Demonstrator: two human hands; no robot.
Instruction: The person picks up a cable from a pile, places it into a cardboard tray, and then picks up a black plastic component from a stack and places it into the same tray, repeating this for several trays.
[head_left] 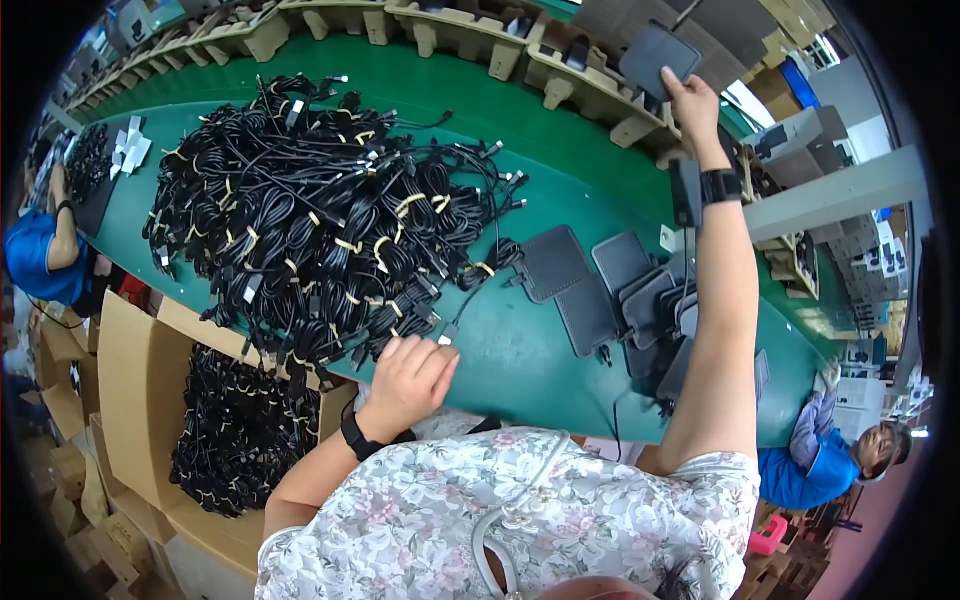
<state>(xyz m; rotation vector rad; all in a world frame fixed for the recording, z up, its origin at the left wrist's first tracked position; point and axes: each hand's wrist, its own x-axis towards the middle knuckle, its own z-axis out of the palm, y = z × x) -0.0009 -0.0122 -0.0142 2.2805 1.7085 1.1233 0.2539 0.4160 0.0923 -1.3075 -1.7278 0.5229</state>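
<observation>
My right hand (693, 102) reaches far across the green table (520, 350) and grips a dark grey flat square adapter (657, 57) above the row of cardboard trays (590, 85). My left hand (408, 380) rests at the near table edge, fingers curled, touching the near end of a big heap of bundled black cables (320, 215) with yellow ties. Whether it holds a cable is hidden. Several more grey flat adapters (590, 290) lie on the table under my right arm.
A cardboard box (140, 400) at the lower left holds more black cable bundles (235, 430). A person in blue (45, 255) works at the left, another person in blue (830, 450) at the right. White parts (130, 150) lie far left.
</observation>
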